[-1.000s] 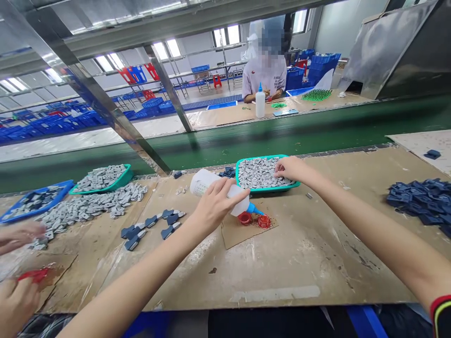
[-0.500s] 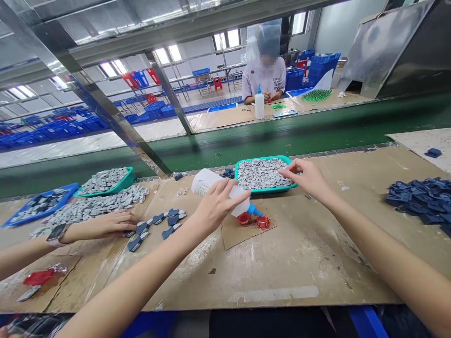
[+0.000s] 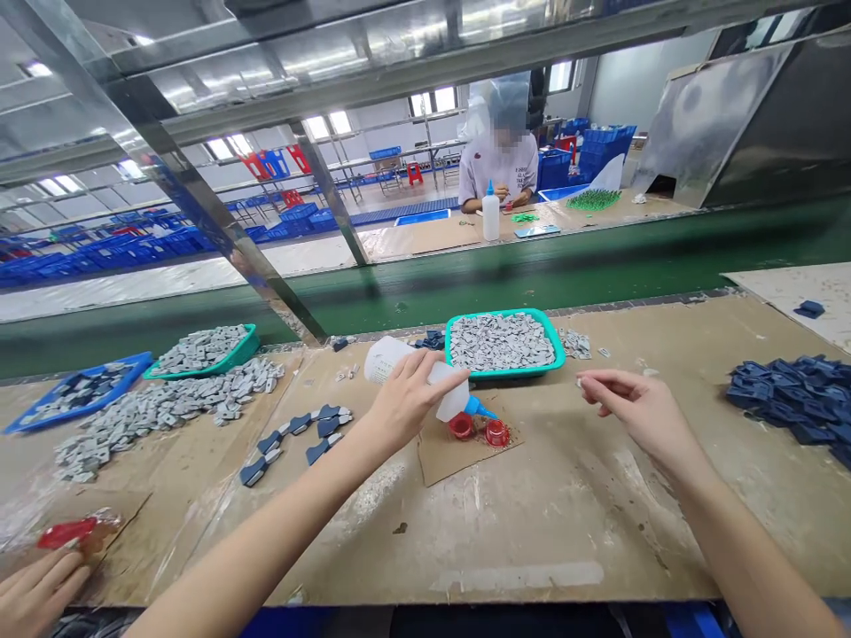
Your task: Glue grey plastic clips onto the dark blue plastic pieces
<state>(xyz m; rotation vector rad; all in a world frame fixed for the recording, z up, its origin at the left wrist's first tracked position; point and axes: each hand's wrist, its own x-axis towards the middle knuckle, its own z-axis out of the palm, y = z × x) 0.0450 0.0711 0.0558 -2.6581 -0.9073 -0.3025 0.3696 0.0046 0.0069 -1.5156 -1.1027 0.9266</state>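
My left hand [image 3: 416,390] is wrapped round a white squeeze bottle [image 3: 382,359], tilted down to the right. Its blue nozzle [image 3: 480,408] points at a small red cup [image 3: 496,433]; whether the tip touches it I cannot tell. Beside that cup is a second red cup [image 3: 461,426], and both sit on a cardboard scrap [image 3: 442,461]. My right hand [image 3: 628,403] is closed in a pinch above the table, right of the cups. A small pale grey plastic piece [image 3: 580,383] shows at its fingertips. Behind the cups stands a green basket [image 3: 559,353] full of similar grey pieces.
Dark blue parts [image 3: 791,403] are heaped at the right. Joined blue and grey pieces [image 3: 269,441] lie left of my forearm. Another person's hand [image 3: 46,580] is at the lower left. Across the green conveyor belt [image 3: 412,288] sits a co-worker [image 3: 502,168].
My right hand has moved from the green basket to the right and nearer, with a grey piece in its fingers. The neighbour's hand has left the joined pieces for the lower left.
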